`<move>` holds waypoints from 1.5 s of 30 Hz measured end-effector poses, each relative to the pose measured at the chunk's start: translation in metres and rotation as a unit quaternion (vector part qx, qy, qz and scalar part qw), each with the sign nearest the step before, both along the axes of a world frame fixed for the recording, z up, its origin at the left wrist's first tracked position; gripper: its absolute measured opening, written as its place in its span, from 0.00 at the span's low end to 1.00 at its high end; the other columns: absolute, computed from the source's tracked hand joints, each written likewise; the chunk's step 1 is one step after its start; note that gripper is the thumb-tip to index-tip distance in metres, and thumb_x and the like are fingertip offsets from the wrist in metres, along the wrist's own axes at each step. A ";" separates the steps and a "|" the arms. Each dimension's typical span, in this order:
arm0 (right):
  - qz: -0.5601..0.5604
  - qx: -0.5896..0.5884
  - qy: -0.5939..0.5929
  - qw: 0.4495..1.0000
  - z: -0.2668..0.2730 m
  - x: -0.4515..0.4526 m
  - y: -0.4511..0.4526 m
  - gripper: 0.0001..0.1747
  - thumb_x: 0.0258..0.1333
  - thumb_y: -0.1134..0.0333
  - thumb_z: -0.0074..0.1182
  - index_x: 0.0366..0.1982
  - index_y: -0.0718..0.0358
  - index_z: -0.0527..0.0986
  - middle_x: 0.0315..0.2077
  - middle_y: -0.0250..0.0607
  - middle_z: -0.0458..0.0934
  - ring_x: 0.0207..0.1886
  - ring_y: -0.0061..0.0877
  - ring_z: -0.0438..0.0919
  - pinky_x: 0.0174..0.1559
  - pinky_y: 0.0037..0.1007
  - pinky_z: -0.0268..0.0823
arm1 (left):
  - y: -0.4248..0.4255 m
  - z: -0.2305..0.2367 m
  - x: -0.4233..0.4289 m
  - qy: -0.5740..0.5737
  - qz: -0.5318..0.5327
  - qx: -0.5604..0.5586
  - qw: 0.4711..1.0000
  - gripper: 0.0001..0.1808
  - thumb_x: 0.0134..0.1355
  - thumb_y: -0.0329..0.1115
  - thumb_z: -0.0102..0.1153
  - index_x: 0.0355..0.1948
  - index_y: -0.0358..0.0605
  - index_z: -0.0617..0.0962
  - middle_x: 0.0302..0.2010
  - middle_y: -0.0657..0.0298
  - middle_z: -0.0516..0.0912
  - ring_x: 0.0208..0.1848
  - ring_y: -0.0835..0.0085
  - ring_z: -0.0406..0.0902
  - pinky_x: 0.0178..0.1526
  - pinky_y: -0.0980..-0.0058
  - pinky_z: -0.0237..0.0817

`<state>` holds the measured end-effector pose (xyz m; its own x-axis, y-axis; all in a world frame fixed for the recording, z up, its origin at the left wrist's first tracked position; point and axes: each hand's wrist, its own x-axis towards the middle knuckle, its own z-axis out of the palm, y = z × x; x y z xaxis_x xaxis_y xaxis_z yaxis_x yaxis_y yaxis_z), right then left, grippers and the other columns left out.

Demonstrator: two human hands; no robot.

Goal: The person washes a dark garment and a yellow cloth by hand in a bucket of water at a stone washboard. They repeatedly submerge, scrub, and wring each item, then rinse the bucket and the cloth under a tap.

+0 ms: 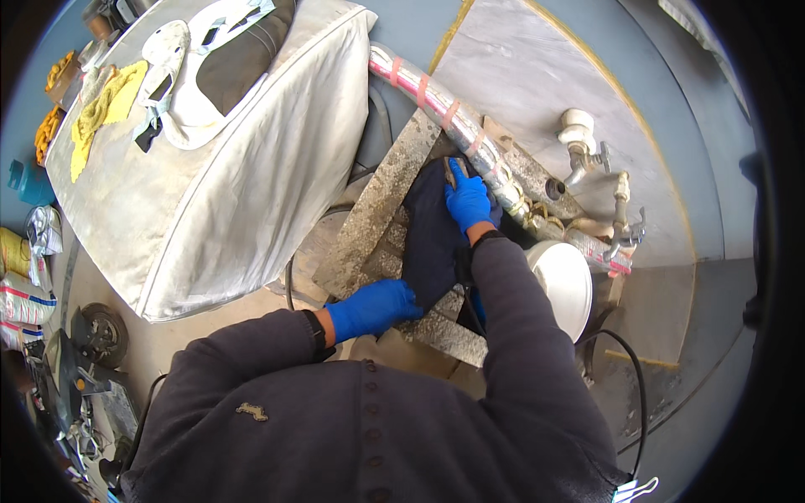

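Observation:
Dark navy cloth [431, 232] lies spread over a rough, speckled concrete sink or washing slab [377, 214]. In my blue-gloved right hand [468, 198] is a brush or block [454, 168], pressed on the upper part of the cloth; its underside is hidden. My left hand [376, 309], also gloved in blue, grips the cloth's lower left edge near the slab's front. Beside my right forearm stands a round white bucket or basin [563, 289], partly covered by the sleeve.
A foil-wrapped pipe with pink tape [449, 113] slants past the slab's back. Metal taps [582, 160] [622, 232] stick out from the wall at right. On the left, a large pale cloth-covered object [264, 182] bears a yellow cloth [110, 107] and a white item. A black hose [635, 371] curves at right.

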<state>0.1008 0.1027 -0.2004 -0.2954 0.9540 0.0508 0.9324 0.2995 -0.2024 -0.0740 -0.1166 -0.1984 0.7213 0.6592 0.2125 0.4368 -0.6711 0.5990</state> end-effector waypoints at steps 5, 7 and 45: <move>0.158 -0.123 -0.021 0.980 0.049 0.019 -0.146 0.33 0.58 0.63 0.50 0.65 0.35 0.62 0.35 0.62 0.71 0.38 0.52 0.75 0.40 0.49 0.70 | -0.002 0.006 0.003 -0.054 0.033 -0.077 0.995 0.12 0.60 0.36 0.54 0.44 0.55 0.84 0.37 0.61 0.81 0.41 0.60 0.78 0.44 0.66 0.70; 0.163 -0.156 -0.035 0.974 0.045 0.016 -0.152 0.34 0.56 0.60 0.53 0.65 0.35 0.60 0.36 0.61 0.71 0.39 0.53 0.75 0.41 0.48 0.70 | -0.003 0.006 0.004 -0.061 0.059 -0.190 0.978 0.12 0.61 0.35 0.54 0.44 0.56 0.84 0.37 0.61 0.82 0.41 0.61 0.78 0.44 0.67 0.70; 0.004 0.033 0.084 0.996 0.002 0.040 -0.049 0.31 0.57 0.62 0.53 0.64 0.45 0.64 0.33 0.64 0.75 0.35 0.56 0.75 0.40 0.49 0.68 | -0.013 0.019 -0.002 0.070 0.036 -0.048 0.996 0.25 0.59 0.27 0.50 0.57 0.62 0.77 0.46 0.61 0.79 0.47 0.59 0.76 0.48 0.65 0.71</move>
